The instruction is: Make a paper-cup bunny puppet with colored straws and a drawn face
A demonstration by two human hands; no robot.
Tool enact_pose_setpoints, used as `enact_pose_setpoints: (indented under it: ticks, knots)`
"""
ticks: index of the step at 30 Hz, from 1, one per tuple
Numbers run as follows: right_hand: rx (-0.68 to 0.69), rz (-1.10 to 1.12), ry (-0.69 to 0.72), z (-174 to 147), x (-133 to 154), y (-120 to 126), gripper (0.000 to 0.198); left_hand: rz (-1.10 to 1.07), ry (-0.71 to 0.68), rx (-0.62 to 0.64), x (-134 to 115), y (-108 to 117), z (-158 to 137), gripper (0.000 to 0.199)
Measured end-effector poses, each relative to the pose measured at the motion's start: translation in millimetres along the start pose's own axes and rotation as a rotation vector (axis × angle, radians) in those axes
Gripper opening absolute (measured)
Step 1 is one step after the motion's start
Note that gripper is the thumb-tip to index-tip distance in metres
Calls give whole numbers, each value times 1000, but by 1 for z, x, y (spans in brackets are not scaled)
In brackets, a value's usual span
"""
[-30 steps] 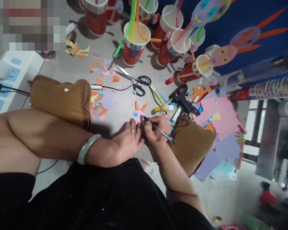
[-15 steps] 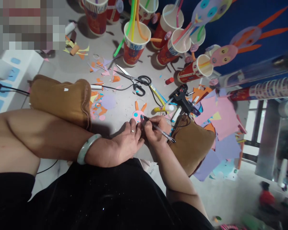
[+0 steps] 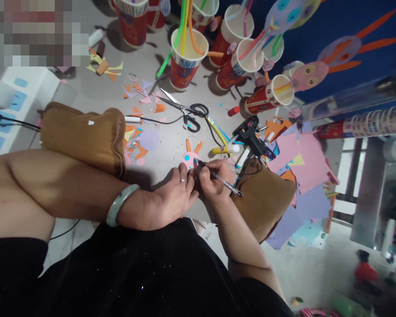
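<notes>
A small pink paper rabbit face [image 3: 189,157] with orange ears and blue dots for eyes lies flat on the table in front of me. My left hand [image 3: 174,193], with a ring and a pale green bangle, holds its lower edge down with bent fingers, which hide that part. In my right hand [image 3: 218,179] is a clear pen [image 3: 227,186], gripped between thumb and fingers. The pen's tip touches or hovers just over the blue dot on the right; I cannot tell which. Black-handled scissors [image 3: 185,109] lie half open beyond the rabbit face.
A black glue gun [image 3: 253,140] and a yellow marker [image 3: 225,149] lie right of my hands. Brown cushions [image 3: 82,138] flank them. Paper cups [image 3: 186,61] with straws stand behind. Paper scraps [image 3: 140,145] lie left, coloured sheets [image 3: 308,165] right, and a power strip [image 3: 15,105] far left.
Both hands keep their places and grips. The pen tip and right hand have shifted very slightly to the right; otherwise only the view has moved a little.
</notes>
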State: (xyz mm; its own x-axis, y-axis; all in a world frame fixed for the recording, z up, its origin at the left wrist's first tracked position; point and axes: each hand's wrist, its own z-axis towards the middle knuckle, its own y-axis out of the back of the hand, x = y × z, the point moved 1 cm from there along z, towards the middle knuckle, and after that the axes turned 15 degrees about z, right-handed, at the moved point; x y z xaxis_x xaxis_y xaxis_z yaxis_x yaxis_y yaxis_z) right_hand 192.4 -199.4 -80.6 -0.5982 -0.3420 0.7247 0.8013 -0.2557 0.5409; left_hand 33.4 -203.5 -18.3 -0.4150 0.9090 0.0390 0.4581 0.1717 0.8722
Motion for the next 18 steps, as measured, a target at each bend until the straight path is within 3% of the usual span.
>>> enact_pose_setpoints:
  ticks: [5, 18]
  knots:
    - [33, -14, -41, -2, -3, 0, 6, -23, 16, -18, -1, -1, 0, 70]
    - [13, -8, 19, 1, 0, 1, 7, -29, 15, -20, 1, 1, -1, 69]
